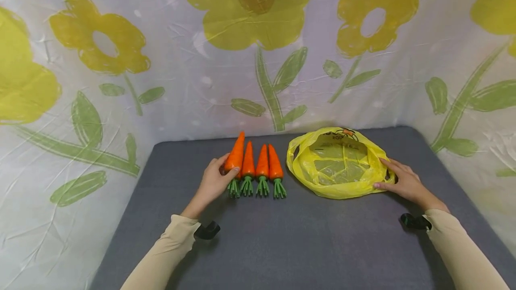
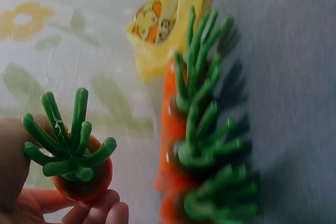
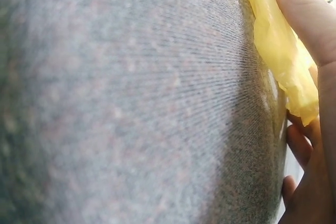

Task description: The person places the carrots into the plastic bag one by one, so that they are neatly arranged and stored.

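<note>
My left hand (image 1: 213, 176) grips the leftmost orange carrot (image 1: 235, 158), thumb on the near side. Its green stubby top (image 2: 71, 145) faces the camera in the left wrist view, with the body between thumb and fingers. Three more carrots (image 1: 262, 163) lie in a row just right of it, tips pointing away. To their right a yellow plastic bag (image 1: 342, 191) lies with its mouth spread wide, its inside showing. At the bag's right edge, my right hand (image 1: 405, 182) holds the rim, thumb in front and fingers farther back. In the right wrist view yellow plastic (image 3: 286, 61) passes beside the thumb.
A dark grey tabletop (image 1: 302, 245) lies under everything. Behind and at both sides hangs a pale cloth (image 1: 181, 79) printed with yellow flowers. Each wrist wears a black band (image 1: 207, 230).
</note>
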A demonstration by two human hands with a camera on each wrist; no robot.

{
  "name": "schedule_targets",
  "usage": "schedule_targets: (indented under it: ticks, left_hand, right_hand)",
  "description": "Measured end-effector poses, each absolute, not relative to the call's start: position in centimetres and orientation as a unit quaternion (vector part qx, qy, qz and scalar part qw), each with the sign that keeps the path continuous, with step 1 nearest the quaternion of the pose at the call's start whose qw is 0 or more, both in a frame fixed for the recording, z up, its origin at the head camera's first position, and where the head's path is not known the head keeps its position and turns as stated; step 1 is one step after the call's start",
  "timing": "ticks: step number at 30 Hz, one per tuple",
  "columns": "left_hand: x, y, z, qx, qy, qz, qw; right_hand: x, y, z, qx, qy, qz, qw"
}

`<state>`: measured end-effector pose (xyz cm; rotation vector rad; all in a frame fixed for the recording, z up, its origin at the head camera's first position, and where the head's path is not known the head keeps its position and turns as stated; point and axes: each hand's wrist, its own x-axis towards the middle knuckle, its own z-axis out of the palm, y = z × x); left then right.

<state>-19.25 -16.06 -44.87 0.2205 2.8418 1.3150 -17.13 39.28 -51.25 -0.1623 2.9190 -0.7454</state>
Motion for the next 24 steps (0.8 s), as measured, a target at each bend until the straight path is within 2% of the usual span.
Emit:
schedule_targets:
  ticks: [24]
  left_hand:
    - [-17.0, -8.1, -44.1, 0.138, 0.882, 0.446, 0.063]
  right_hand:
    - [-17.3, 39.3, -51.6, -0.043, 0.967, -0.244, 0.062]
